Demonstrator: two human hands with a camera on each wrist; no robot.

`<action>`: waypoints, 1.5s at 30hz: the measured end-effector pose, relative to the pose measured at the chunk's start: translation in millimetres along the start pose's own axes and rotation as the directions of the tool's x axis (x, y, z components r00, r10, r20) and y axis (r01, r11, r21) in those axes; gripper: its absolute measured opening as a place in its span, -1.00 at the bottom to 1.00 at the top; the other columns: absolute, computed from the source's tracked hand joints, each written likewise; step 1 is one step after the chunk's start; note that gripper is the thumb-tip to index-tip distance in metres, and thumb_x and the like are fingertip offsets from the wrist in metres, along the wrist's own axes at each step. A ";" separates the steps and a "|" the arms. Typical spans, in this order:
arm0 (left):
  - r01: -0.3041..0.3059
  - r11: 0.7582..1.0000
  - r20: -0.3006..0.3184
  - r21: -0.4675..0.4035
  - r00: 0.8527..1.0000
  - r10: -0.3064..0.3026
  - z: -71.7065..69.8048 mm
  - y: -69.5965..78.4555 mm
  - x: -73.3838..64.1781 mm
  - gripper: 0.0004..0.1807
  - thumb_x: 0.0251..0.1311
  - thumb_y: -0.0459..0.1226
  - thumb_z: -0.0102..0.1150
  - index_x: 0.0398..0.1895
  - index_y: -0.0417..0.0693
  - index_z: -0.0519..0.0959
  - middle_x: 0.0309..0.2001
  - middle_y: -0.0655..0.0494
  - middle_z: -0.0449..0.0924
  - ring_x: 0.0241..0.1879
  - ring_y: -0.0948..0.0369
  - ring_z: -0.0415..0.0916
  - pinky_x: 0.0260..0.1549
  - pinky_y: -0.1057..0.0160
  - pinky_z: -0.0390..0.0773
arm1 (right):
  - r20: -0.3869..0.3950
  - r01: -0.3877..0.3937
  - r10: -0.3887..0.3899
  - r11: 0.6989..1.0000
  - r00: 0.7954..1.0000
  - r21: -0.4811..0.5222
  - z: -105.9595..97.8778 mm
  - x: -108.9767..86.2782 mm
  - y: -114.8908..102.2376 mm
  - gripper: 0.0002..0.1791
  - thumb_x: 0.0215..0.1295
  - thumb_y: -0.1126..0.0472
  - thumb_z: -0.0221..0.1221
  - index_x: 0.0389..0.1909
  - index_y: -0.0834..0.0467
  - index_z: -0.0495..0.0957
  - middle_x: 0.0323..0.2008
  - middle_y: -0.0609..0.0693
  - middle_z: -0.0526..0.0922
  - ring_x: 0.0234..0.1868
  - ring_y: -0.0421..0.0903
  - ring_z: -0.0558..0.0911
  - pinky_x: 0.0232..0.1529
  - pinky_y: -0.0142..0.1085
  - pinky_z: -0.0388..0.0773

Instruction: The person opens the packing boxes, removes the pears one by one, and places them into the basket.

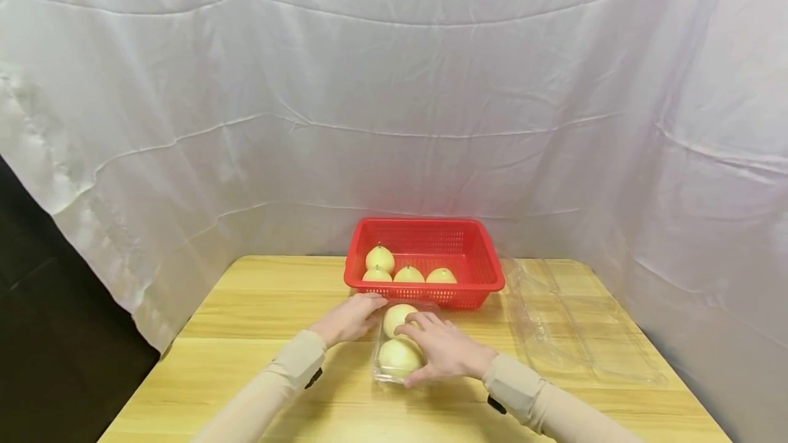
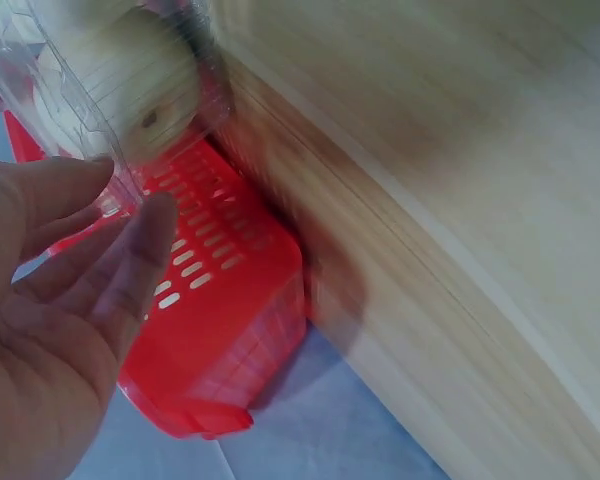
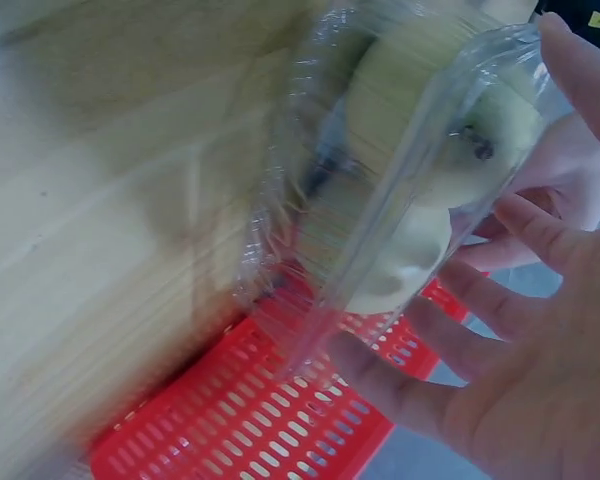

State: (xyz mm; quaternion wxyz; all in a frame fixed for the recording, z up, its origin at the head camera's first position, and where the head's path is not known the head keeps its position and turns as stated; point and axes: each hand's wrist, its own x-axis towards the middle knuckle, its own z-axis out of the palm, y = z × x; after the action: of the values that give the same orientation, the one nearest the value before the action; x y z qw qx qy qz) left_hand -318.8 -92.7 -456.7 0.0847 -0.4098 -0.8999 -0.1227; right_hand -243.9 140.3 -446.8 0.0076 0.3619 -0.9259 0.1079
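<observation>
A clear plastic container [image 1: 389,379] holding two pale yellow pears [image 1: 399,357] sits on the table in front of the red basket. My left hand [image 1: 349,318] is at its far left side; in the left wrist view the thumb and fingers [image 2: 156,222] pinch its thin rim. Over the right side spreads my right hand [image 1: 444,348], fingers reaching above the pears and thumb by the near edge. The right wrist view has those fingers [image 3: 470,290] apart and loosely bent along the container's rim [image 3: 400,170]; whether they press a pear cannot be told.
The red perforated basket [image 1: 425,223] stands at the back of the wooden table [image 1: 277,306] with several pears [image 1: 379,259] in its left and front part. More clear plastic containers [image 1: 581,333] lie on the right side. A pale curtain [image 1: 431,108] hangs behind.
</observation>
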 end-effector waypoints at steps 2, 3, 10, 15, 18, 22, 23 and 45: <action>0.036 0.999 -0.022 0.022 0.999 -0.036 -1.4 -0.2 -3.9 -0.73 0.22 -0.34 0.25 -0.01 -0.10 0.58 -0.04 0.01 0.65 0.00 0.09 0.60 0.01 0.06 0.58 | 0.021 -0.002 0.002 1.000 1.000 -0.005 -1.7 0.0 -1.8 -0.10 -0.01 -0.31 0.36 0.37 -0.14 0.31 0.29 0.07 0.33 0.31 0.08 0.34 0.11 0.18 0.45; 0.058 0.998 -0.035 0.034 0.998 -0.057 -2.2 -0.1 -6.1 -0.78 0.21 -0.31 0.27 -0.07 -0.09 0.60 -0.11 0.04 0.66 -0.06 0.10 0.61 -0.06 0.06 0.60 | 0.032 -0.004 0.004 1.000 0.999 -0.007 -2.8 0.0 -3.1 -0.10 0.01 -0.31 0.34 0.39 -0.17 0.29 0.31 0.10 0.32 0.33 0.11 0.33 0.12 0.20 0.44; 0.095 0.989 0.035 -0.110 0.995 -0.092 -7.3 -3.8 -19.7 -0.91 0.16 -0.28 0.29 -0.27 -0.04 0.67 -0.34 0.17 0.69 -0.38 0.30 0.57 -0.39 0.34 0.52 | 0.088 -0.071 0.074 0.997 0.993 -0.042 -6.4 6.0 -16.4 -0.06 -0.04 -0.39 0.32 0.41 -0.27 0.25 0.32 0.11 0.28 0.37 0.20 0.26 0.01 0.26 0.48; 0.115 0.953 0.114 -0.280 0.990 -0.086 -7.0 -8.3 -23.5 -0.81 0.17 -0.23 0.29 -0.16 -0.06 0.67 -0.27 0.13 0.69 -0.35 0.33 0.58 -0.33 0.41 0.55 | 0.097 -0.094 0.098 0.994 0.990 -0.046 -7.9 16.6 -23.1 -0.06 -0.10 -0.41 0.35 0.34 -0.22 0.26 0.25 0.06 0.27 0.37 0.24 0.24 0.03 0.27 0.46; 0.124 0.936 0.131 -0.329 0.988 -0.085 -6.5 -7.8 -24.5 -0.79 0.17 -0.22 0.31 -0.14 -0.04 0.67 -0.29 0.15 0.68 -0.34 0.31 0.59 -0.33 0.41 0.56 | 0.134 -0.107 0.112 0.993 0.985 -0.044 -9.6 19.7 -24.0 -0.05 -0.07 -0.39 0.35 0.38 -0.28 0.25 0.34 0.11 0.22 0.38 0.31 0.22 0.03 0.33 0.44; 0.139 0.911 0.132 -0.388 0.987 -0.095 -5.3 -6.2 -27.9 -0.77 0.15 -0.22 0.34 -0.13 -0.05 0.67 -0.31 0.19 0.67 -0.34 0.32 0.58 -0.33 0.39 0.56 | 0.176 -0.117 0.123 0.992 0.977 -0.045 -11.4 21.6 -25.7 -0.10 -0.03 -0.36 0.34 0.39 -0.42 0.23 0.43 0.16 0.14 0.39 0.36 0.22 0.00 0.37 0.44; 0.149 0.902 0.133 -0.405 0.986 -0.103 -4.5 -6.2 -29.2 -0.75 0.13 -0.23 0.35 -0.12 -0.07 0.66 -0.31 0.19 0.66 -0.34 0.33 0.58 -0.33 0.39 0.56 | 0.180 -0.118 0.125 0.992 0.976 -0.048 -11.6 22.0 -26.2 -0.11 -0.03 -0.36 0.34 0.39 -0.43 0.24 0.45 0.17 0.11 0.39 0.38 0.21 0.01 0.38 0.43; 0.215 0.642 0.257 -0.736 0.966 -0.028 6.2 2.3 -52.4 -0.72 -0.02 -0.28 0.44 -0.17 -0.04 0.72 -0.48 0.15 0.65 -0.51 0.42 0.47 -0.54 0.48 0.42 | 0.067 -0.071 0.079 0.991 0.995 -0.116 0.7 24.9 -20.4 -0.10 -0.19 -0.42 0.39 0.26 -0.34 0.32 0.07 -0.07 0.33 0.05 0.04 0.41 -0.27 -0.07 0.59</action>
State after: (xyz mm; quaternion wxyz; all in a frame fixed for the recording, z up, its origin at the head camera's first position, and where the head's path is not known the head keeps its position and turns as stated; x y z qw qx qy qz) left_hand -283.3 -127.0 -475.5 -0.2038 -0.3568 -0.7952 -0.4459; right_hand -248.5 108.9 -441.2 -0.0093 0.3294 -0.9432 0.0424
